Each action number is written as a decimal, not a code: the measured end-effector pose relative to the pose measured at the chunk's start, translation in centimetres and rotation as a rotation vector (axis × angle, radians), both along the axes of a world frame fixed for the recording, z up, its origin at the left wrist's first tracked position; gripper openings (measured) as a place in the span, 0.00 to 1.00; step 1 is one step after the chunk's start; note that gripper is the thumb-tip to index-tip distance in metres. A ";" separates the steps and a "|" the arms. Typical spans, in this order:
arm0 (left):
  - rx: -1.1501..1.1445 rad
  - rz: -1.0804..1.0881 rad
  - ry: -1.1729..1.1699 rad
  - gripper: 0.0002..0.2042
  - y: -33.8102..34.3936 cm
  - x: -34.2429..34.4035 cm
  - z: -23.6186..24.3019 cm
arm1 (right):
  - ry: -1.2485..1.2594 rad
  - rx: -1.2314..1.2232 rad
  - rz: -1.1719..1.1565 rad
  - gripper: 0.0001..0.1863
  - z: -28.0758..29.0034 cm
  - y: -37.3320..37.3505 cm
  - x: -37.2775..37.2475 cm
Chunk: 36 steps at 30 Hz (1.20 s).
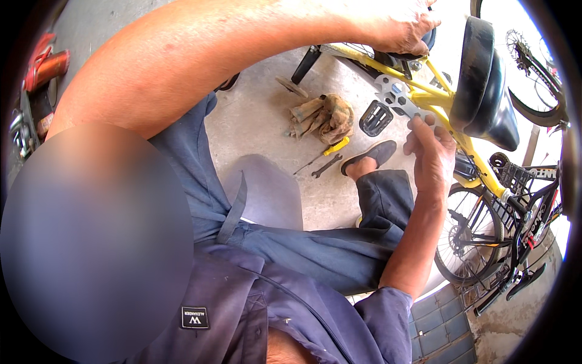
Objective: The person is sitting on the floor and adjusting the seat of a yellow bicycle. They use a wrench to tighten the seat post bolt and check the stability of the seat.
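Observation:
In my right hand (431, 151) is a flat silver multi-hole wrench (397, 94), pinched at its near end between thumb and fingers. Its wide end, with hexagonal openings, lies over the lower part of a yellow bicycle frame (439, 97). My left arm stretches across the top of the view. At the far side of the frame, my left hand (409, 33) has its fingers curled by a dark part, and their grip is partly hidden. A black pedal (376, 118) sits just below the wrench. The black saddle (482, 88) stands to the right.
On the concrete floor lie a crumpled brown cloth (324, 115), a yellow-handled screwdriver (337, 146) and an open-ended wrench (328, 165). My dark shoe (373, 156) is close to the pedal. More bicycles (470, 236) crowd the right side. Red equipment (48, 70) stands at the far left.

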State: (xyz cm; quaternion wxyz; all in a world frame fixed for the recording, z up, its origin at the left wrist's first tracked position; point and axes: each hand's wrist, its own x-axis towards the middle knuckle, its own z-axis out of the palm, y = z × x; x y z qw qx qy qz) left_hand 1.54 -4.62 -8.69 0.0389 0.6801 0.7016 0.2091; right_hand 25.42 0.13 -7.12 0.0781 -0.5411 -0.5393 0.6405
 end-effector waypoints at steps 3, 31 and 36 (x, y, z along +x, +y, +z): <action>-0.021 0.014 0.013 0.22 -0.6 -0.4 0.8 | 0.067 -0.017 -0.007 0.16 0.1 -0.1 -0.7; 0.056 0.030 -0.010 0.20 -0.3 -0.2 0.0 | 0.198 0.267 -0.327 0.09 -0.9 1.8 -1.0; 0.053 0.029 -0.016 0.20 -0.4 -0.1 0.2 | 0.061 0.375 -0.374 0.13 -0.5 1.0 -1.6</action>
